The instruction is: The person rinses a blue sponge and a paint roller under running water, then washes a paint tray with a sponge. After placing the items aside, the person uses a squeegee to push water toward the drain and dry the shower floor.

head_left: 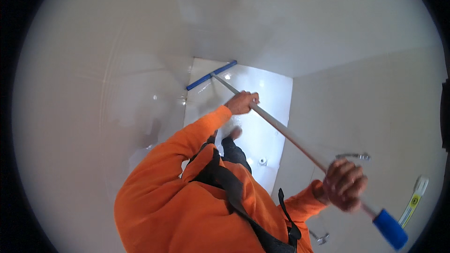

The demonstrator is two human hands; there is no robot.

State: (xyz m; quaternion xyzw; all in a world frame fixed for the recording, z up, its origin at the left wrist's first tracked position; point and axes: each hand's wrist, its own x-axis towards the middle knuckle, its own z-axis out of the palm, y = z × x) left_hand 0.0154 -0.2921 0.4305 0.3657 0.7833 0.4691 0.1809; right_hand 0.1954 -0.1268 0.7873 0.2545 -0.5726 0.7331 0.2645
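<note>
Both my hands are closed round the pale pole of a long floor squeegee (287, 132), which slants across the view. My left hand (242, 102) grips the pole partway down, towards the blade. Closer to the top end, my right hand (346, 185) is wrapped round it, slightly blurred. A blue plastic grip (390, 229) sticks out beyond that hand. At the far end the blue blade (201, 82) lies on the wet white floor (269, 89), set diagonally across the corner between two walls.
Glossy pale walls (356, 98) enclose the small floor on several sides. My bare foot (236, 132) stands near a round floor drain (262, 161). Metal taps (354, 156) project from the right wall, near a white strip with a yellow label (413, 201). Black straps (229, 187) cross my orange top.
</note>
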